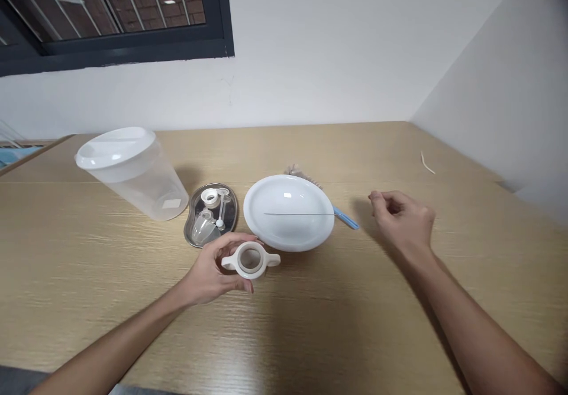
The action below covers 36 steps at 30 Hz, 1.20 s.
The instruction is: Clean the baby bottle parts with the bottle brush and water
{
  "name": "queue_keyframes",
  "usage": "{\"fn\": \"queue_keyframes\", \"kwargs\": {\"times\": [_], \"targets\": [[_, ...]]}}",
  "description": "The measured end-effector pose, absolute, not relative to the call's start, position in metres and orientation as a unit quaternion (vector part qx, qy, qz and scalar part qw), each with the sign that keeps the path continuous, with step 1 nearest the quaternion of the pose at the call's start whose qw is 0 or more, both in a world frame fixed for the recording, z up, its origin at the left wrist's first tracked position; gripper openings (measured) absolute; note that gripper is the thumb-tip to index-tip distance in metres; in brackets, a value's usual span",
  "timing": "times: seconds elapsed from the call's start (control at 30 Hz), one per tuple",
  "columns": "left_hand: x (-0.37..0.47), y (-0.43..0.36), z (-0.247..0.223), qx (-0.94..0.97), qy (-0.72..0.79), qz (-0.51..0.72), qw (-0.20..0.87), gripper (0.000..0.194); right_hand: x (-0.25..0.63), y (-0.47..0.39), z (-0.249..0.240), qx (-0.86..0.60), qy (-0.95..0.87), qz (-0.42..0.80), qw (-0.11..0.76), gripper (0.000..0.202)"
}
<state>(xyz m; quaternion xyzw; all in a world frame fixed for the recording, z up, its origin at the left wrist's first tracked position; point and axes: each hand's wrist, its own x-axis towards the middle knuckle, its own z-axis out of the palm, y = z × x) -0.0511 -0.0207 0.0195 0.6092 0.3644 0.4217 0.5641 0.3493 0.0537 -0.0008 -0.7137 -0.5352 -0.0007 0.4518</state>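
**Left hand (208, 268) curls around a white two-handled cup body (251, 260), right hand (406, 217) well apart from it**

The wood-grain table (89, 288) carries everything, with a lidded translucent pitcher (146, 191) standing far to the left. A white bowl (288, 236) sits in the middle, just beyond the cup body and slightly right of it.

The left hand is part-open, thumb on the near side and fingers on the far side of the cup body. The right hand is curled with thumb and forefinger close together; whether anything is pinched there, I cannot tell.

A kidney-shaped metal tray (230, 222) with small clear and white parts lies just beyond the left hand.

The cup body has its mouth up, its two handles in a line running left to right. One handle lies inside the left hand's curve; the other points freely towards the right side, where the right hand is, farther off and higher in view.

A bottle brush (347, 218) shows its blue handle past the bowl, slanting towards the right hand, the nearer one. A thin rod (299, 214) crosses the bowl left to right.
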Motion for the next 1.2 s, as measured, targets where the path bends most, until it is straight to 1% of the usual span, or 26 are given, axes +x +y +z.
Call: {"fn": "queue_keyframes", "kwargs": {"times": [0.17, 0.3, 0.57, 0.73, 0.77, 0.8, 0.9, 0.93, 0.97, 1.03, 1.13, 1.2], "targets": [[-0.052, -0.02, 0.017, 0.608, 0.369, 0.415, 0.567, 0.074, 0.349, 0.053, 0.0, -0.712, -0.536, -0.002, 0.452, 0.036], [-0.054, -0.017, 0.014, 0.61, 0.363, 0.405, 0.577, 0.079, 0.349, 0.052, 0.001, -0.712, -0.535, -0.002, 0.454, 0.034], [-0.054, -0.013, 0.017, 0.632, 0.317, 0.415, 0.573, 0.074, 0.351, 0.054, -0.002, -0.716, -0.536, -0.005, 0.447, 0.037], [-0.062, -0.007, 0.021, 0.657, 0.294, 0.44, 0.537, 0.09, 0.349, 0.053, 0.002, -0.714, -0.538, -0.008, 0.448, 0.035], [-0.065, -0.005, 0.023, 0.66, 0.296, 0.45, 0.524, 0.087, 0.349, 0.052, 0.003, -0.713, -0.538, -0.008, 0.449, 0.035], [-0.068, -0.004, 0.026, 0.659, 0.305, 0.467, 0.505, 0.078, 0.349, 0.052, 0.003, -0.712, -0.537, -0.007, 0.451, 0.035], [-0.078, 0.002, 0.035, 0.633, 0.381, 0.538, 0.406, 0.036, 0.349, 0.052, 0.004, -0.711, -0.534, -0.006, 0.458, 0.034], [-0.081, 0.004, 0.038, 0.618, 0.416, 0.56, 0.361, 0.029, 0.349, 0.053, 0.004, -0.71, -0.534, -0.006, 0.46, 0.033], [-0.083, 0.006, 0.041, 0.605, 0.446, 0.578, 0.318, 0.029, 0.35, 0.053, 0.003, -0.708, -0.534, -0.006, 0.462, 0.033], [-0.087, 0.011, 0.045, 0.584, 0.479, 0.599, 0.265, 0.036, 0.35, 0.054, 0.003, -0.702, -0.538, -0.006, 0.467, 0.033], [-0.092, 0.02, 0.053, 0.56, 0.494, 0.615, 0.252, 0.043, 0.351, 0.055, 0.002, -0.691, -0.546, -0.005, 0.473, 0.034], [-0.096, 0.025, 0.062, 0.563, 0.528, 0.594, 0.225, 0.045, 0.351, 0.056, 0.001, -0.685, -0.551, -0.005, 0.476, 0.035]]}}
